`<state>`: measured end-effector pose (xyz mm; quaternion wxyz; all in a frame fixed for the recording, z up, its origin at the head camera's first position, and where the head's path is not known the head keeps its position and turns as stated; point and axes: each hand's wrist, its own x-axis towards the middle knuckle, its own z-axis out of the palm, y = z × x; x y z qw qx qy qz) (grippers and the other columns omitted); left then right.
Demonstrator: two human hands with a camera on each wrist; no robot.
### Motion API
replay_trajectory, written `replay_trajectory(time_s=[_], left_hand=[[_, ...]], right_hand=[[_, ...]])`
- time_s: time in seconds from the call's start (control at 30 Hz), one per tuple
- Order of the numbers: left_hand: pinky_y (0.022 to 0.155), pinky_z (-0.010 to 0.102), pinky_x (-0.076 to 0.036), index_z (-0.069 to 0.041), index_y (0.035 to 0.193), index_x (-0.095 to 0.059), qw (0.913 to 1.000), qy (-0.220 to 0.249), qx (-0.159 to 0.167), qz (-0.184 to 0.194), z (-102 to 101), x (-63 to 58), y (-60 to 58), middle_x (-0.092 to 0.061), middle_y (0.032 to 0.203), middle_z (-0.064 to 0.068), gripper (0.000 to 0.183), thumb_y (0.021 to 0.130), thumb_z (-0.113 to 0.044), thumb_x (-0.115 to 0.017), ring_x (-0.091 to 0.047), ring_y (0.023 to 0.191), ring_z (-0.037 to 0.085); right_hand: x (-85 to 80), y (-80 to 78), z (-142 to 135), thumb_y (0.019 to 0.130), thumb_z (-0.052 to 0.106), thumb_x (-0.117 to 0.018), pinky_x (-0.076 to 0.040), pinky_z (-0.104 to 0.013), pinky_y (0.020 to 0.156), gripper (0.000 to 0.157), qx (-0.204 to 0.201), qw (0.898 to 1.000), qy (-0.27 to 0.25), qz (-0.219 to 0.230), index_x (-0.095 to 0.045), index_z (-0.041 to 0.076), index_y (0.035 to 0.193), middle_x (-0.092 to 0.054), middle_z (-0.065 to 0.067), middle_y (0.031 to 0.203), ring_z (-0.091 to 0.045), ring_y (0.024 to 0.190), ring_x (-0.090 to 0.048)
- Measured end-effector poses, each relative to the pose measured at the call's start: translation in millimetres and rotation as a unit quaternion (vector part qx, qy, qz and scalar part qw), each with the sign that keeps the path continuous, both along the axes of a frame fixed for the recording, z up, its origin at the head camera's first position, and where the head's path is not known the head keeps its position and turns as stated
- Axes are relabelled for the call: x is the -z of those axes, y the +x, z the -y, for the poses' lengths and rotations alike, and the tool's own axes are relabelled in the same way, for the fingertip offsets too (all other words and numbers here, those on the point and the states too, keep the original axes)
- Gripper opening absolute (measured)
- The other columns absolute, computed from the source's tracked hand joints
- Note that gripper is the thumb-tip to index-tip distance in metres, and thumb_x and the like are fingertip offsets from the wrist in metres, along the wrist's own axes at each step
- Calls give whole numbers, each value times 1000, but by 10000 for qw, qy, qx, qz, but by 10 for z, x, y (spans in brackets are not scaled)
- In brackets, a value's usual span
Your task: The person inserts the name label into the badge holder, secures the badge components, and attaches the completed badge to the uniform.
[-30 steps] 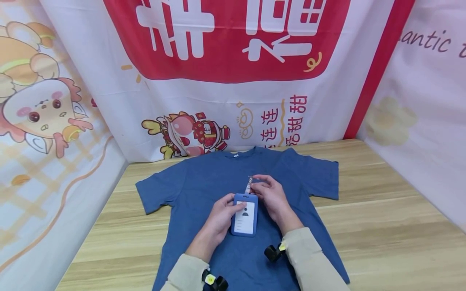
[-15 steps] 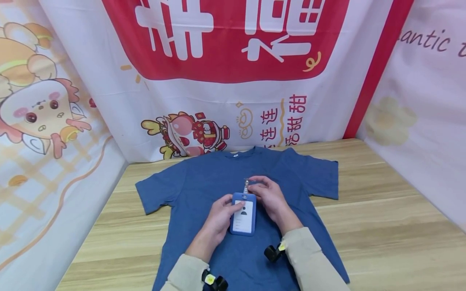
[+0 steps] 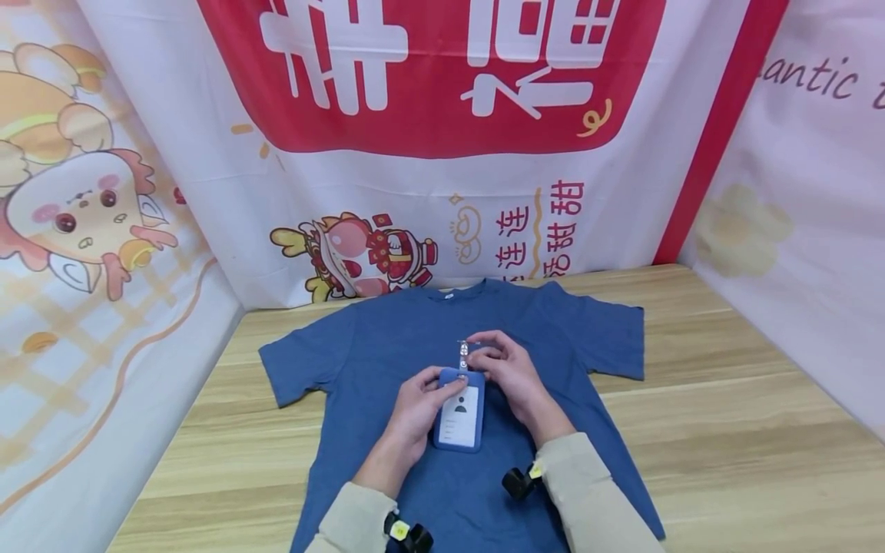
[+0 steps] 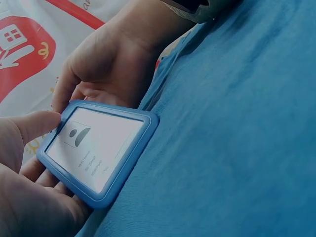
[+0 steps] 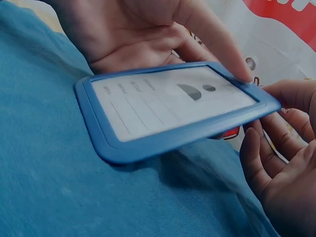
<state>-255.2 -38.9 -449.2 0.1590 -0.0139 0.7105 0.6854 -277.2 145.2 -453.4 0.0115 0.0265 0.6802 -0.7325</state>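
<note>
A blue badge holder (image 3: 451,443) with a white card, printed with a small person icon, is held above the blue T-shirt (image 3: 387,361). My left hand (image 3: 413,415) grips its upper left side, thumb across the front and fingers beneath. A clear strap with a metal clip (image 3: 464,353) rises from the holder's top edge. At that clip, my right hand (image 3: 515,375) pinches with thumb and fingers. In the right wrist view the holder (image 5: 148,150) tilts, lifted off the cloth, and hides part of my left hand (image 5: 128,34). The strap is mostly hidden in both wrist views.
The T-shirt lies spread flat on a wooden table (image 3: 719,399), its collar toward the back. Printed cloth hangs (image 3: 442,200) close behind the table, with more on both sides. A small black camera (image 3: 522,481) sits at each cuff.
The badge holder's strap and clip have shifted a little left and now stand more upright. My right fingers have followed slightly left. My left hand keeps its grip on the holder.
</note>
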Motion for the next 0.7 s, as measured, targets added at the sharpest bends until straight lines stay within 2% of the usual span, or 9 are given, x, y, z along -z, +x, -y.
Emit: replay_trajectory(time_s=[0.27, 0.47, 0.7], left_hand=[[86, 31, -54, -14, 132, -73, 9999, -94, -117, -45, -1, -4, 17, -78, 121, 6, 51, 94, -47, -83, -69, 99, 18], [82, 32, -54, -15, 130, -74, 9999, -69, -78, -7, 14, -15, 14, -79, 120, 5, 49, 94, -48, -82, -69, 98, 18], [75, 32, -57, -15, 127, -75, 9999, -92, -20, -38, 36, -42, 4, -79, 119, 5, 46, 94, -47, -83, -70, 95, 19]], right_hand=[[1, 13, 1, 99, 10, -75, -52, -25, 76, 31, -85, 9994, 91, -321, -72, 14, 130, -78, 3, 95, -15, 87, -66], [6, 1, -4, 99, 8, -76, -53, -24, 76, 32, -95, 9993, 76, -346, -71, 12, 131, -78, 3, 95, -14, 87, -66], [5, 12, -18, 100, 8, -75, -53, -29, 84, 32, -274, 9987, 199, -372, -72, 12, 132, -78, 2, 96, -18, 93, -68]])
